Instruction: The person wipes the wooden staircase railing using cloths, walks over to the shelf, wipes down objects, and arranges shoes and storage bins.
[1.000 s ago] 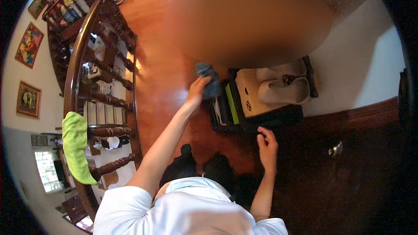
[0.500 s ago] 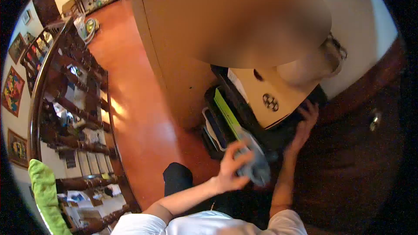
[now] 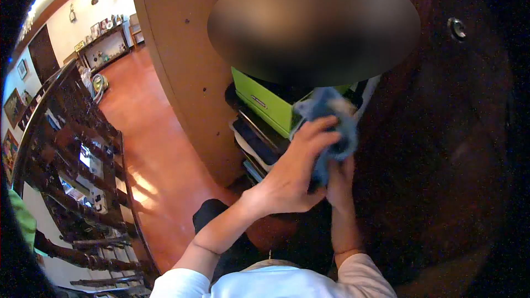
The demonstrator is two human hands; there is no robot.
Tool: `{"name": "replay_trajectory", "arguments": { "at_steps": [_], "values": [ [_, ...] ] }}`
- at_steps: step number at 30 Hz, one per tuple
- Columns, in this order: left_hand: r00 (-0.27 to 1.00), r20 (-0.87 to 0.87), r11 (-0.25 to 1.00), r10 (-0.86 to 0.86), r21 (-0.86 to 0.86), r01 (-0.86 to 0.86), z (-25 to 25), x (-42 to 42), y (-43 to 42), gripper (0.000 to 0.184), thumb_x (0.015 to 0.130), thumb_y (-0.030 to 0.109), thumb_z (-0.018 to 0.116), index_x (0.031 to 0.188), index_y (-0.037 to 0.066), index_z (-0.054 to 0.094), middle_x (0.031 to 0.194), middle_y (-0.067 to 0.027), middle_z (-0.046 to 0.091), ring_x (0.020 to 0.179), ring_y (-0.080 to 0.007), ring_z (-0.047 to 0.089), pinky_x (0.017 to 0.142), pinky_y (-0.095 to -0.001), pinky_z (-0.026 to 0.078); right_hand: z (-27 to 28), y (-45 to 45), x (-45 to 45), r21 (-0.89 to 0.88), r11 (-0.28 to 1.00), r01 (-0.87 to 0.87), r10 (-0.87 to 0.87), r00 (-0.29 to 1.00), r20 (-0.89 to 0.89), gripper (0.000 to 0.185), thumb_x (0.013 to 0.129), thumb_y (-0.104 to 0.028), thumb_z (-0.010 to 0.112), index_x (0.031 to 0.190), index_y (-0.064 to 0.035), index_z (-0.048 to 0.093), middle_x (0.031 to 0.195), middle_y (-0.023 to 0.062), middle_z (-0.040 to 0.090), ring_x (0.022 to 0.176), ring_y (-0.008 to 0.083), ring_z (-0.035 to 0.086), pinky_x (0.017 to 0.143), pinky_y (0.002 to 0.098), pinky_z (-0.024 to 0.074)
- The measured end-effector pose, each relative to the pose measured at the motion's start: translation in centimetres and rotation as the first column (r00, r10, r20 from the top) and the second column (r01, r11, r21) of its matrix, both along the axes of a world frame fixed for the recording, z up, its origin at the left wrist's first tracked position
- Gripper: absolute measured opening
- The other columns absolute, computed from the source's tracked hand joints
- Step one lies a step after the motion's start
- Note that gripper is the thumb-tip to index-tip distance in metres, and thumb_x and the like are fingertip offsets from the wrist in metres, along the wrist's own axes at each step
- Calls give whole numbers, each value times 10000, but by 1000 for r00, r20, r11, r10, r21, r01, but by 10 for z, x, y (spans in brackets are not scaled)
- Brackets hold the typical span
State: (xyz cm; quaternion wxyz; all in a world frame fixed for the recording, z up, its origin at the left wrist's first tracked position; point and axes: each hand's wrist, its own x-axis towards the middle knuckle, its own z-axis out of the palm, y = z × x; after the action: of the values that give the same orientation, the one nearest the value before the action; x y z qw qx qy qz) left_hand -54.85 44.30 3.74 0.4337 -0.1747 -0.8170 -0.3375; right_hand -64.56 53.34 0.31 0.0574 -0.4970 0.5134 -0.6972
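Observation:
In the head view, my left hand [image 3: 306, 168] is closed around a bunched blue cloth [image 3: 334, 116], blurred by motion. From below, my right hand [image 3: 340, 179] meets the same cloth, its fingers partly hidden behind the folds. Just beyond the cloth stands a bright green box [image 3: 262, 101] with a small label on its front. Under the box are stacked dark and pale flat items [image 3: 256, 143], whose kind I cannot make out. A blurred patch hides whatever lies above and behind the box.
A brown wooden panel [image 3: 171, 77] rises left of the stack. On the right is a dark wooden door [image 3: 425, 149] with a round metal knob [image 3: 457, 29]. Red floor [image 3: 143, 116] runs along a dark stair railing [image 3: 72, 149] at far left.
My right hand has come down from the black thing by the cardboard box to the cloth in my left hand. The view has shifted, and the green box shows more fully.

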Motion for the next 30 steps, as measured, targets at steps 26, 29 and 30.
{"name": "replay_trajectory", "arguments": {
  "at_steps": [26,29,30],
  "values": [
    [702,-500,783,507,-74,-618,73,-35,-46,316,751,38,568,1067,36,554,1107,-104,549,1013,-283,477,907,-366,347,36,-111,-81,-441,736,513,-677,564,-474,451,769,-216,571,1168,-33,469,1226,219,433,1193,412,314,1011,458,217],
    [734,-468,787,492,-123,-605,73,-29,-48,328,775,49,555,1103,46,548,1138,-90,543,1082,-248,455,959,-353,310,55,-100,-123,149,501,853,-648,483,-589,333,835,-232,475,1063,7,522,1062,175,545,1023,361,466,928,419,326],
    [731,-473,782,491,-131,-610,73,-28,-50,328,775,49,555,1103,46,548,1138,-90,543,1082,-248,455,959,-353,310,58,-96,-134,334,341,879,-618,477,-625,323,857,-237,443,1028,20,540,1007,161,582,966,344,517,901,406,362]
  ]
}}
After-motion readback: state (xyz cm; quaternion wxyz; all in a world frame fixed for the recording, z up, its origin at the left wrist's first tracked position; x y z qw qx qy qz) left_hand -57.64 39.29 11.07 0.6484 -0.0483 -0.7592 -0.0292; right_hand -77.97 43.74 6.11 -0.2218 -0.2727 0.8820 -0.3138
